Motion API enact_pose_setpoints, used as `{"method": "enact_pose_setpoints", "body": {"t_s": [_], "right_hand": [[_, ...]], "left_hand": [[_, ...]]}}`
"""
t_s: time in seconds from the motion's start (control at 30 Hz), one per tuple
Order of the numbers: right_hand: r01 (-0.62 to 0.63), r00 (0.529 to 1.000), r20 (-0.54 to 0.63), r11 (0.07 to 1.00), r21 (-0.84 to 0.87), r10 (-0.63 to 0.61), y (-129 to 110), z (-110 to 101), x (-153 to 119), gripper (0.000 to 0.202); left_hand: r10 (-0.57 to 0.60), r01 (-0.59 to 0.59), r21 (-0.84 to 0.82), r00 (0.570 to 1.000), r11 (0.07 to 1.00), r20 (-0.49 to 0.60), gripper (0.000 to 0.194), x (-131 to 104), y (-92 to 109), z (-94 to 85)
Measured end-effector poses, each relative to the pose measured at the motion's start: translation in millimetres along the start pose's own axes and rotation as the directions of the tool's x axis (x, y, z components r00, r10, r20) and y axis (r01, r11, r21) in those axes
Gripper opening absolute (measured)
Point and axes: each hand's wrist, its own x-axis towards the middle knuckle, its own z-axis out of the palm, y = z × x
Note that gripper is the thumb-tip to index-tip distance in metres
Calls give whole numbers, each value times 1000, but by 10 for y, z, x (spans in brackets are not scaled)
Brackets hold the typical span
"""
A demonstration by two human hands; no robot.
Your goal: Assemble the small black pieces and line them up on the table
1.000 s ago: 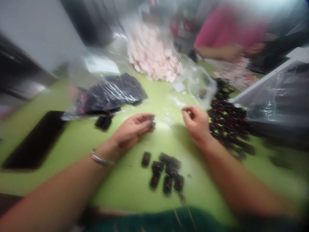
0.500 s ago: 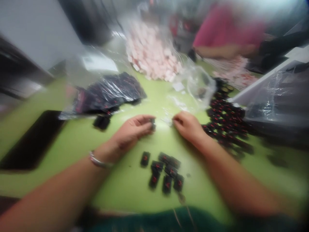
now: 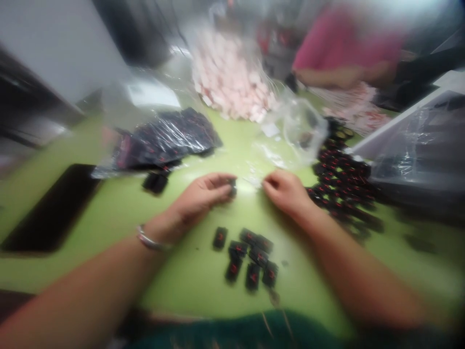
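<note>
My left hand [image 3: 203, 194] rests on the green table [image 3: 109, 213], its fingertips closed on a small black part [image 3: 232, 186]. A bracelet [image 3: 148, 240] sits on that wrist. My right hand [image 3: 285, 189] is low on the table just right of it, fingers pinched near small clear bits [image 3: 254, 182]; the blur hides what it holds. Several small black parts with red marks [image 3: 250, 257] lie in a cluster in front of me. A bigger heap of the same black parts [image 3: 341, 179] lies right of my right hand.
A clear bag of black parts [image 3: 167, 138] lies at the back left, a dark flat slab [image 3: 51, 208] at far left. A bag of pink-white pieces [image 3: 232, 77] stands behind. An empty clear bag [image 3: 301, 128] and a plastic-covered bin [image 3: 417, 145] are right. A person in pink [image 3: 341, 48] works opposite.
My right hand has dropped from a raised position down and left to the table, close to my left hand. My left hand has barely moved.
</note>
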Motion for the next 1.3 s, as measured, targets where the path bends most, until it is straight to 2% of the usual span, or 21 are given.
{"method": "enact_pose_setpoints", "body": {"t_s": [0.1, 0.27, 0.4, 0.57, 0.67, 0.77, 0.87, 1.03, 1.3], "right_hand": [[-78, 991, 102, 993, -86, 87, -70, 25, -32, 18], [-147, 982, 74, 947, -285, 175, -245, 109, -71, 31], [-149, 975, 113, 936, -318, 193, -274, 129, -52, 26], [-141, 973, 157, 976, -165, 167, -211, 85, -40, 15], [-87, 990, 118, 990, 114, 73, -253, 41, -65, 12], [-54, 998, 45, 888, 457, 37, -377, -10, -111, 12], [-72, 997, 45, 779, 623, 57, -493, -19, -154, 11], [-71, 997, 51, 743, 666, 50, -526, 70, -178, 10], [4, 999, -29, 804, 595, 17, -492, 147, -189, 10]], "left_hand": [[4, -4, 23, 1000, 1000, 4, 40, 1, -10, 0], [10, -10, 71, 1000, 997, 3, 39, 4, -27, 5], [9, -10, 64, 1000, 998, 10, 39, 1, -27, 15], [-25, 24, 23, 999, 999, 48, 40, -21, -7, 48], [-42, 42, 14, 997, 999, 62, 40, -32, 6, 65], [-49, 50, -6, 995, 999, 91, 40, -36, 4, 76], [-36, 39, -20, 992, 999, 124, 38, -36, -10, 89], [9, -13, 25, 987, 1000, 157, 35, -37, -17, 112], [15, -23, 46, 988, 999, 156, 35, -30, -29, 101]]}}
